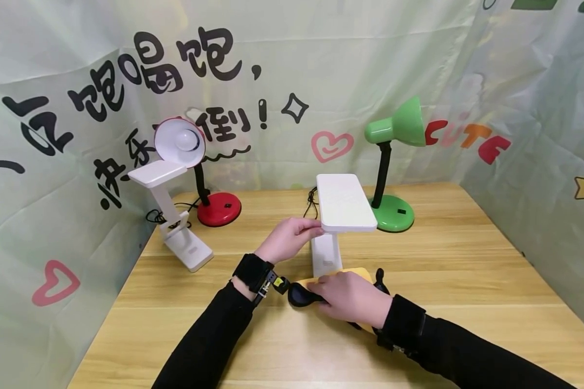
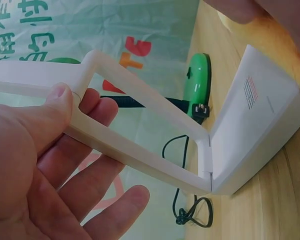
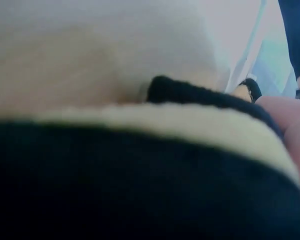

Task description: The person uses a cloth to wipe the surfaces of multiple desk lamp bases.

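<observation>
A white folding desk lamp (image 1: 345, 201) stands in the middle of the table, its flat head raised over its base (image 1: 325, 253). Thumb and forefinger of my left hand (image 1: 287, 239) pinch the lamp's open arm frame (image 2: 142, 172) near the upper hinge, and the other fingers spread loosely below. In front of the base, my right hand (image 1: 354, 297) grips a yellow fuzzy cloth-like piece (image 1: 357, 274) with black, rounded parts (image 1: 303, 295). The yellow piece (image 2: 275, 40) is close to the base in the left wrist view. Dark, blurred material fills much of the right wrist view, hiding the right fingertips.
A green lamp (image 1: 394, 213) stands behind and right of the white one. At the back left are a red lamp (image 1: 219, 209) and a second white folding lamp (image 1: 190, 248). Thin black cords (image 1: 311, 202) lie near the printed backdrop (image 1: 272, 146), which encloses the wooden table (image 1: 443, 254).
</observation>
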Motion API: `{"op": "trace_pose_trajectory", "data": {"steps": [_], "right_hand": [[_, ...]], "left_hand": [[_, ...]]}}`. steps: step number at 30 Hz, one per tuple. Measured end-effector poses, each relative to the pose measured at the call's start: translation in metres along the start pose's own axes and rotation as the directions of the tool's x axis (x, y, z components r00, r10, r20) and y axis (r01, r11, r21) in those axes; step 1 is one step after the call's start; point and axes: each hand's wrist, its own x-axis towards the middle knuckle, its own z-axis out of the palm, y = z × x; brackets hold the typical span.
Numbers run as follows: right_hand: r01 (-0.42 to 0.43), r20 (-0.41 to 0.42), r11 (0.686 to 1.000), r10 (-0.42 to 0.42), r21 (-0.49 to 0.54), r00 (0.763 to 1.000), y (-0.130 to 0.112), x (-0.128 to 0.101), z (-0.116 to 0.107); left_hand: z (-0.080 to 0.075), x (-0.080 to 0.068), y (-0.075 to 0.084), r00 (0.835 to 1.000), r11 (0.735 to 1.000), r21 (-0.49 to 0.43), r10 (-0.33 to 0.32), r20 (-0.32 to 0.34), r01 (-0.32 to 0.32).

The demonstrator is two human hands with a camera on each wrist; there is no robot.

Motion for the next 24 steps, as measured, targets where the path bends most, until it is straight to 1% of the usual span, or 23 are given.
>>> {"op": "trace_pose_trajectory", "data": {"steps": [2,4,7,9,12,16,20,24], "right_hand": [[-0.03,-0.001,0.996,0.03,0.082,1.0,0.005,-0.006,-0.002],[-0.064,0.009,0.984,0.063,0.167,0.998,0.01,-0.012,-0.005],[-0.131,0.066,0.952,0.117,0.277,0.991,0.019,-0.021,-0.008],[-0.173,0.109,0.932,0.146,0.317,0.983,0.025,-0.026,-0.01],[-0.222,0.168,0.916,0.173,0.335,0.97,0.035,-0.034,-0.013],[-0.233,0.19,0.915,0.178,0.33,0.966,0.043,-0.046,-0.016],[-0.218,0.167,0.926,0.173,0.31,0.971,0.046,-0.053,-0.017],[-0.194,0.143,0.945,0.16,0.264,0.977,0.042,-0.051,-0.018]], "left_hand": [[0.001,0.001,0.0,1.0,1.0,0.003,0.0,0.001,0.0],[0.001,0.001,0.0,1.0,1.0,0.007,0.0,-0.001,0.0],[0.001,0.001,0.0,1.0,1.0,0.011,0.0,-0.004,0.0],[0.001,0.001,0.0,1.0,1.0,0.01,0.003,-0.005,-0.003],[0.0,0.001,-0.001,1.0,1.0,0.009,0.012,-0.004,-0.012],[0.0,0.0,-0.001,1.0,1.0,0.008,0.019,-0.004,-0.019],[0.0,0.0,0.0,1.0,1.0,0.008,0.02,-0.014,-0.02],[0.0,0.0,0.001,1.0,1.0,0.004,0.018,-0.013,-0.018]]}}
